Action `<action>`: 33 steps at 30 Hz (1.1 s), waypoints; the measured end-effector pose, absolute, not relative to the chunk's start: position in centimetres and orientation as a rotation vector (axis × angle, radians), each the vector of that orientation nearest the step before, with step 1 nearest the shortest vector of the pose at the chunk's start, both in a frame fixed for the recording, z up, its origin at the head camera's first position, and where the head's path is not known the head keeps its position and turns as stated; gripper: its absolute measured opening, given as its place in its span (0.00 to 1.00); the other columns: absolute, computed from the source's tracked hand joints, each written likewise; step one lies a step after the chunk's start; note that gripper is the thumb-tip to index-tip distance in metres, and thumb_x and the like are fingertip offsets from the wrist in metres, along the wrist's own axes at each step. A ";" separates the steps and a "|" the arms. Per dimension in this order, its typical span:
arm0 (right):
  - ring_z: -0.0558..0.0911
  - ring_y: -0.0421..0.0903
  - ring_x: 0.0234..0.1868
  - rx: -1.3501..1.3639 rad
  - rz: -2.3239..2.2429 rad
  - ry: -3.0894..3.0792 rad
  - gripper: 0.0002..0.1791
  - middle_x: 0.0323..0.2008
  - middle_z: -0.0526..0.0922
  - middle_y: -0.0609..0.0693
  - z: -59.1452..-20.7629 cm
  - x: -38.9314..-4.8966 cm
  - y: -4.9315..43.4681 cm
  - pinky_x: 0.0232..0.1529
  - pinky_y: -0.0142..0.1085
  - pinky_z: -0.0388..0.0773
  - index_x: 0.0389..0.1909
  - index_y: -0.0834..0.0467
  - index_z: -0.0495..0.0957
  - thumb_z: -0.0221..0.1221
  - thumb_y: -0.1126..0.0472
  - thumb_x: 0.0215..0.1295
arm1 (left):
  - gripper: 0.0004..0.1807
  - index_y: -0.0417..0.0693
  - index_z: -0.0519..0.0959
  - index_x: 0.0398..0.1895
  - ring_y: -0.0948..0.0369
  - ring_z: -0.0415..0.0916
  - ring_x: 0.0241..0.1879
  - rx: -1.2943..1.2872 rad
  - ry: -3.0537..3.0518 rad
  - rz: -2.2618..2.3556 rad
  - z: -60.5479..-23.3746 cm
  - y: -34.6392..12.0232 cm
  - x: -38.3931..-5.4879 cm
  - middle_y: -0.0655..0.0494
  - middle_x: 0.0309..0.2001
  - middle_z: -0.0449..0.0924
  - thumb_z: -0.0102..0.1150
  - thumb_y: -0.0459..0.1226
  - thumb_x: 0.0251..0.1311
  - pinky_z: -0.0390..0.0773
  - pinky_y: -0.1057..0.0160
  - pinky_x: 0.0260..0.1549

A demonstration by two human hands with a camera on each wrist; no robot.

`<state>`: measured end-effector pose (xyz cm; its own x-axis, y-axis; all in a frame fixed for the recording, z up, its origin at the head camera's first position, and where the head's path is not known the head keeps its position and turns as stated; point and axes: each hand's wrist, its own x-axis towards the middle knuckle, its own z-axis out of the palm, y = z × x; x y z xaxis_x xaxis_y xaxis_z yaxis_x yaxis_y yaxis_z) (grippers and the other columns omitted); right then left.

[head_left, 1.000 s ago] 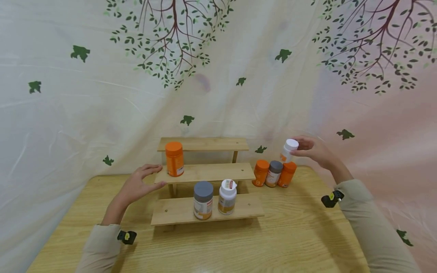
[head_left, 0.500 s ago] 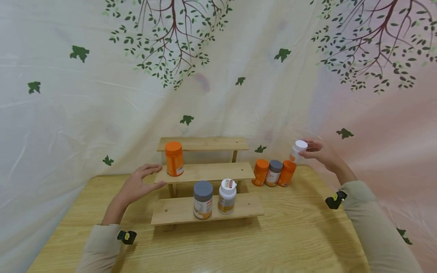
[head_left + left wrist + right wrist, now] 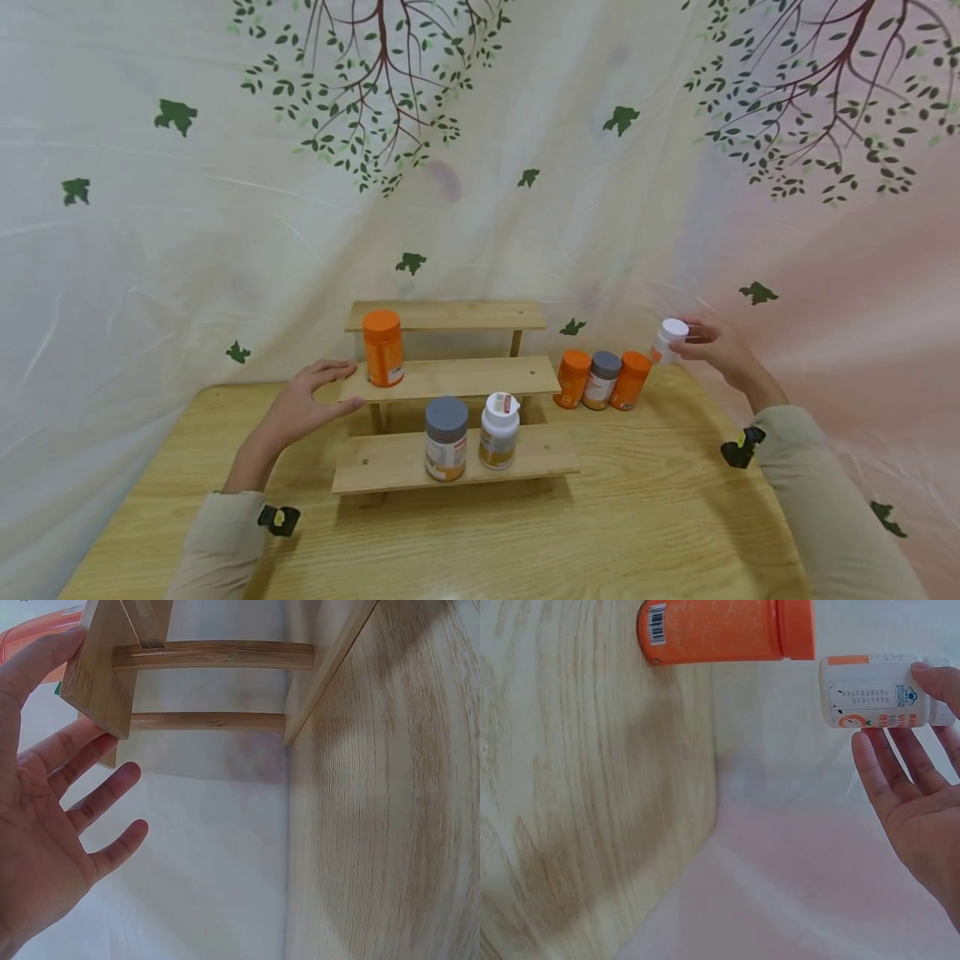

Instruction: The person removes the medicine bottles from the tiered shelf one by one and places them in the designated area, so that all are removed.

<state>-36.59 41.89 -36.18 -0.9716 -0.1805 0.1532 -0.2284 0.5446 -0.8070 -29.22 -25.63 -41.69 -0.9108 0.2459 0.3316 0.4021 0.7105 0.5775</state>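
Observation:
My right hand (image 3: 723, 354) pinches a white pill bottle (image 3: 667, 342) near its white cap. In the right wrist view, the bottle (image 3: 874, 691) is held apart from the table, and its label carries orange print. My left hand (image 3: 303, 404) holds the left end of the middle board of a three-step wooden shelf (image 3: 465, 379). In the left wrist view, thumb and fingers touch opposite edges of that board (image 3: 101, 675). An orange bottle (image 3: 384, 350) stands on this step. The lowest step bears a grey-capped bottle (image 3: 446, 442) and a white-capped bottle (image 3: 500, 433).
Right of the shelf, an orange bottle (image 3: 573, 379), a grey-capped bottle (image 3: 602, 382) and another orange bottle (image 3: 631, 382) stand in a row on the wooden table (image 3: 645, 500). A pale curtain (image 3: 480, 217) with printed trees hangs behind the table.
My right hand has moved rightward and down with the white pill bottle, from above the bottle row to its right side. My left hand and the shelf have stayed put.

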 end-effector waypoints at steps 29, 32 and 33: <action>0.81 0.31 0.43 0.224 1.512 -2.786 0.38 0.56 0.77 0.55 -41.6 -36.7 42.4 0.51 0.37 0.85 0.72 0.73 0.59 0.63 0.58 0.72 | 0.37 0.46 0.76 0.69 0.40 0.66 0.69 -0.501 -2.693 -1.014 -41.9 -25.8 -29.2 0.45 0.69 0.72 0.70 0.54 0.61 0.67 0.30 0.64; 0.81 0.31 0.43 0.209 1.510 -2.787 0.37 0.55 0.78 0.56 -42.1 -36.8 42.4 0.50 0.37 0.85 0.72 0.72 0.59 0.64 0.58 0.71 | 0.37 0.46 0.76 0.69 0.40 0.66 0.69 -0.501 -2.692 -1.015 -41.9 -25.8 -29.2 0.46 0.69 0.72 0.70 0.54 0.61 0.67 0.30 0.63; 0.81 0.32 0.43 0.213 1.514 -2.789 0.37 0.56 0.77 0.58 -42.2 -36.9 42.4 0.51 0.37 0.85 0.72 0.72 0.60 0.64 0.58 0.71 | 0.37 0.46 0.76 0.69 0.40 0.66 0.69 -0.500 -2.692 -1.015 -41.8 -25.8 -29.2 0.46 0.69 0.72 0.70 0.54 0.61 0.67 0.30 0.63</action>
<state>-36.88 42.40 -42.19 -0.9903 -0.1357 0.0297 -0.0988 0.5380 -0.8371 -29.24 -25.77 -41.85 -0.9176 0.2356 0.3201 0.3883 0.7032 0.5956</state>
